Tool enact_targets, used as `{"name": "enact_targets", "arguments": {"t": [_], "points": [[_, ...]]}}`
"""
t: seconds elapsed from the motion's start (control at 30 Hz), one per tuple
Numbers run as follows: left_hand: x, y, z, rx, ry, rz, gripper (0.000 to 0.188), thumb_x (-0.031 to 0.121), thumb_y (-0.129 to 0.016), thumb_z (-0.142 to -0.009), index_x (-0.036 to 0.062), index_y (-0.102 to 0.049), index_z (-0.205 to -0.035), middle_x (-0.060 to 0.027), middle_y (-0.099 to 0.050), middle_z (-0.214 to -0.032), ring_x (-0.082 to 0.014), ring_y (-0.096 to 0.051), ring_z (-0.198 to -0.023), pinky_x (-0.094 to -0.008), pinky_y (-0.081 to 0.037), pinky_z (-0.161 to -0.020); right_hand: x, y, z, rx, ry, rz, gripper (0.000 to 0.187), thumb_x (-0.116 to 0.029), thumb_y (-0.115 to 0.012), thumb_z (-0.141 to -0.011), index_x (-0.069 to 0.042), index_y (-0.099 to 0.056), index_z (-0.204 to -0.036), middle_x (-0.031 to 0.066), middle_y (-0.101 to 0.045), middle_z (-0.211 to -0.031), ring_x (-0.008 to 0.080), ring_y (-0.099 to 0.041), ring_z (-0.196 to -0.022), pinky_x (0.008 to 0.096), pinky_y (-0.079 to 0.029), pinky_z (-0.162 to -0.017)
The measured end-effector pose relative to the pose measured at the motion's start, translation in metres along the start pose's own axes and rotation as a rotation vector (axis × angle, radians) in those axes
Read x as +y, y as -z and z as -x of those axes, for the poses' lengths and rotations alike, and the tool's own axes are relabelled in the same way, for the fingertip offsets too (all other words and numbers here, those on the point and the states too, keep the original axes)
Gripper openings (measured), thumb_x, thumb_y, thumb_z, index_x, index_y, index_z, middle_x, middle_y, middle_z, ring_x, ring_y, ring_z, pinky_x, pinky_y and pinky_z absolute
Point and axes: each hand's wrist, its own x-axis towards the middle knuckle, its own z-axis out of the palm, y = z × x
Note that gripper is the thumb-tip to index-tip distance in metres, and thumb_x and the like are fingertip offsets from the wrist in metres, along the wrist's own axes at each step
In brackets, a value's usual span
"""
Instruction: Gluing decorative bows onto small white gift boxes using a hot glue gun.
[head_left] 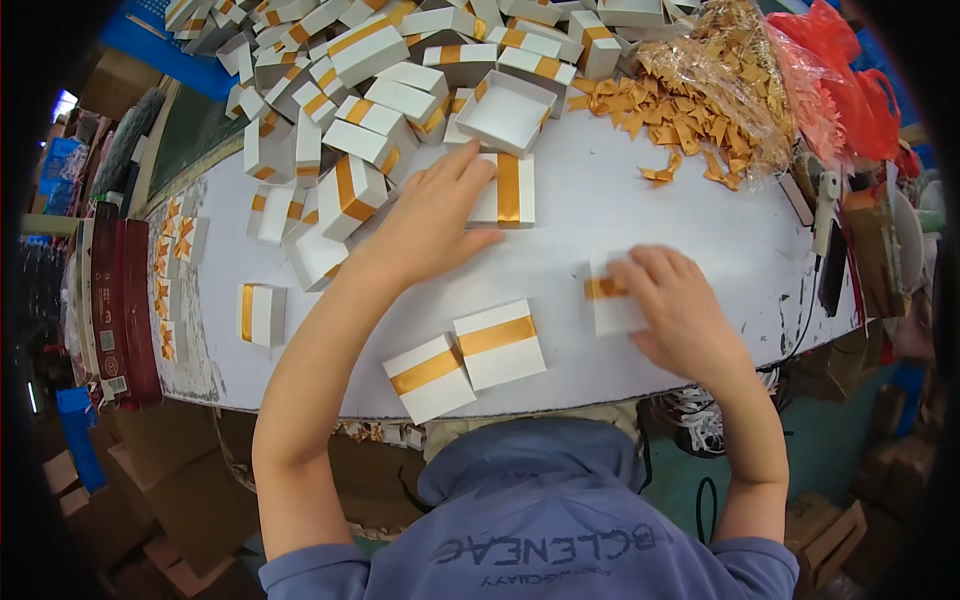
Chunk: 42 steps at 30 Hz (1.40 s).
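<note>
My left hand (432,215) reaches over the table, fingers stretched and thumb apart, at the left end of a white box (487,205) with a gold ribbon band. Its fingertips overlap the box's edge; whether they press on it I cannot tell. On the right, my right hand (675,305), slightly blurred, has its fingers and thumb around the right side of another white gold-banded box (612,318). Close to the front edge, two more banded boxes, one on the left (430,378) and one on the right (500,345), lie side by side at a tilt.
White boxes (370,50) pile up at the back, an open tray-like part (508,110) among them. Gold ribbon bows (690,120) spill from clear plastic beside a red bag (835,60). Boxes with bows (185,240) line the left edge; a single banded box (265,315) stands nearby.
</note>
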Motion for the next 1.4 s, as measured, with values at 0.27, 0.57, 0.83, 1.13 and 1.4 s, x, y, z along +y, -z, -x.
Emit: {"name": "enact_targets", "arguments": {"t": [0.27, 0.57, 0.83, 1.13, 1.4], "points": [[0.025, 0.025, 0.016, 0.059, 0.256, 0.101, 0.058, 0.018, -0.072, -0.063, 0.0016, -0.046, -0.113, -0.0178, -0.051, -0.108, -0.0350, -0.049, -0.102, -0.0413, -0.041, -0.086, 0.012, -0.013, -0.105, 0.420, 0.195, -0.129, 0.037, 0.003, -0.056, -0.068, -0.004, -0.054, -0.105, 0.0156, -0.049, -0.122, 0.0313, -0.044, -0.114, 0.0405, -0.038, -0.093], [0.059, 0.022, 0.217, 0.032, 0.808, -0.101, 0.070, 0.019, -0.062, -0.075, 0.0054, -0.030, -0.136, -0.0248, -0.032, -0.130, -0.0380, -0.050, -0.100, -0.0380, -0.045, -0.081, 0.030, -0.009, -0.060, 0.457, -0.073, -0.967, 0.014, -0.003, -0.056, -0.074, -0.006, -0.049, -0.086, 0.0011, -0.054, -0.088, 0.0116, -0.054, -0.079, 0.0268, -0.042, -0.062], [0.065, 0.020, 0.201, 0.009, 0.595, -0.226, 0.091, 0.066, -0.052, -0.073, 0.0020, -0.031, -0.134, -0.0256, -0.026, -0.136, -0.0410, -0.026, -0.125, -0.0495, -0.017, -0.101, 0.075, -0.022, 0.065, 0.356, -0.833, -1.352, 0.022, -0.004, -0.061, -0.073, -0.006, -0.048, -0.090, -0.0018, -0.055, -0.078, 0.0054, -0.051, -0.066, 0.0198, -0.041, -0.061], [0.059, 0.013, 0.182, -0.129, 0.510, -0.308, 0.102, 0.064, -0.066, -0.057, 0.0043, -0.034, -0.134, -0.0168, -0.033, -0.137, -0.0367, -0.029, -0.125, -0.0527, -0.018, -0.100, 0.059, -0.006, 0.045, 0.213, -0.055, -0.082, 0.073, -0.032, -0.076, -0.062, -0.003, -0.045, -0.121, 0.0180, -0.053, -0.110, 0.0346, -0.053, -0.100, 0.0393, -0.044, -0.084], [0.060, 0.015, 0.155, -0.133, 0.309, -0.115, 0.099, 0.055, -0.071, -0.054, 0.0020, -0.037, -0.131, -0.0168, -0.039, -0.133, -0.0365, -0.034, -0.122, -0.0455, -0.024, -0.101, 0.004, -0.012, 0.051, -0.098, -0.443, 0.044, 0.084, -0.050, -0.062, -0.072, -0.002, -0.031, -0.133, 0.0140, -0.054, -0.093, 0.0296, -0.058, -0.078, 0.0380, -0.049, -0.059]]}}
